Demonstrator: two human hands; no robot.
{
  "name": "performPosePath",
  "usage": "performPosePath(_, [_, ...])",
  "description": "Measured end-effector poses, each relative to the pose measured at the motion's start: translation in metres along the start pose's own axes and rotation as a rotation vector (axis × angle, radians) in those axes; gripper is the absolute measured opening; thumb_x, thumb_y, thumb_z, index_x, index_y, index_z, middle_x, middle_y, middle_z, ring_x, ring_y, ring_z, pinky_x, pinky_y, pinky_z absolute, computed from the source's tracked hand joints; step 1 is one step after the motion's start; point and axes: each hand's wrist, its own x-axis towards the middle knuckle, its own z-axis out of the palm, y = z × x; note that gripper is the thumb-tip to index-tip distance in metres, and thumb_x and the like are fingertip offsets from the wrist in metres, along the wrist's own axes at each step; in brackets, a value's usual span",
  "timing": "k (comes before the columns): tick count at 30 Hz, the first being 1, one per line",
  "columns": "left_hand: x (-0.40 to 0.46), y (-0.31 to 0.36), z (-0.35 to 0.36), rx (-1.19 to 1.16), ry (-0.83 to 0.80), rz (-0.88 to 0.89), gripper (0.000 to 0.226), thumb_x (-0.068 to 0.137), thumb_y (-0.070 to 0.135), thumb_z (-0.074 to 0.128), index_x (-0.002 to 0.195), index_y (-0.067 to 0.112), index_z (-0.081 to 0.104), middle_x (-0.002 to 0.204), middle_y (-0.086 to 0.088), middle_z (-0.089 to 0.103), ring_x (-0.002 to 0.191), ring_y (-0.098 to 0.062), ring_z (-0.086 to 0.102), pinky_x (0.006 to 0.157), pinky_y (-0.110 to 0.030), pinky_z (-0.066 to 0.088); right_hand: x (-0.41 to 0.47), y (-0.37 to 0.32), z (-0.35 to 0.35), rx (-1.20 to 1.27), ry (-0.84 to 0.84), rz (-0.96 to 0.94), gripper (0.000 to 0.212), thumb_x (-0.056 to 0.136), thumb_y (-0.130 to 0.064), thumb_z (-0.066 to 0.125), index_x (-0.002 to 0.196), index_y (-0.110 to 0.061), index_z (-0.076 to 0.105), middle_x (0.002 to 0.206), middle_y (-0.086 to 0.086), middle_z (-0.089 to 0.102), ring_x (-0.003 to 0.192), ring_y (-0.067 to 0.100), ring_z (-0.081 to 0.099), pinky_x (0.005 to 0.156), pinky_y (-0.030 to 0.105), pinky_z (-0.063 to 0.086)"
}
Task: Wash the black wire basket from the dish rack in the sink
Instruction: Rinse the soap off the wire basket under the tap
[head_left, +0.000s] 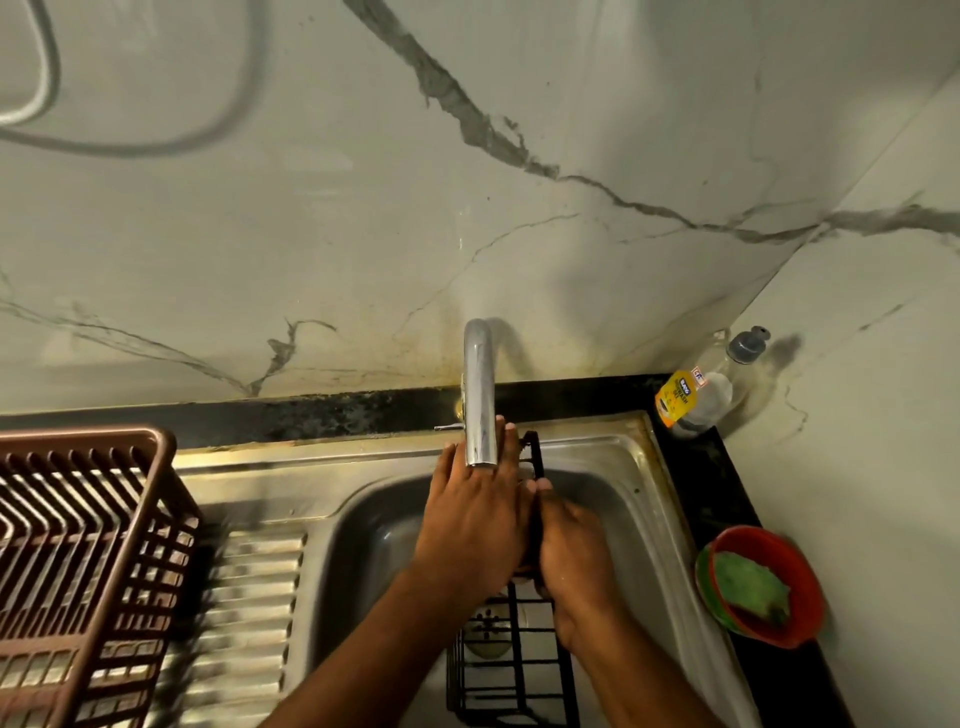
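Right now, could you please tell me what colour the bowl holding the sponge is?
Red: the bowl, holding a green sponge, shows best in the head view.

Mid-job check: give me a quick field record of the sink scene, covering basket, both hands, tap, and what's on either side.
basket: black wire basket held upright in the sink
left hand: left hand flat against basket, fingers straight, under the tap
right hand: right hand curled round the basket's edge
water: flow not discernible
left side: brown dish rack on drainboard
right side: soap bottle; red bowl with green scrubber
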Motion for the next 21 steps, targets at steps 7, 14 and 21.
performPosePath(7, [0.028,-0.025,-0.029,-0.356,-0.139,-0.303,0.049,0.108,0.047,0.037,0.128,0.009,0.061,0.122,-0.018,0.068,0.113,-0.035,0.065,0.100,-0.047,0.052,-0.018,0.012,0.017,-0.040,-0.032,0.007,0.050,0.104,-0.045,0.043,0.089,-0.003,0.065,0.064,0.003,0.065,0.053,0.025,0.068,0.062,0.042,0.060])
performPosePath(14, [0.051,-0.051,-0.037,-0.835,-0.532,-0.296,0.044,0.106,0.041,0.052,0.140,0.013,0.058,0.139,-0.005,0.061,0.127,-0.022,0.056,0.117,-0.043,0.038,-0.022,0.014,-0.013,-0.091,-0.036,-0.087,0.053,0.097,-0.050,0.048,0.079,-0.001,0.058,0.056,0.002,0.061,0.048,0.025,0.065,0.050,0.033,0.056])
performPosePath(21, [0.053,-0.052,-0.025,-0.953,-0.453,-0.346,0.024,0.108,0.029,0.049,0.119,0.013,0.063,0.103,-0.003,0.065,0.091,-0.012,0.060,0.083,-0.025,0.049,-0.017,0.020,-0.032,-0.083,-0.032,-0.159,0.055,0.088,-0.057,0.050,0.071,-0.005,0.054,0.052,0.001,0.055,0.042,0.021,0.057,0.045,0.031,0.052])
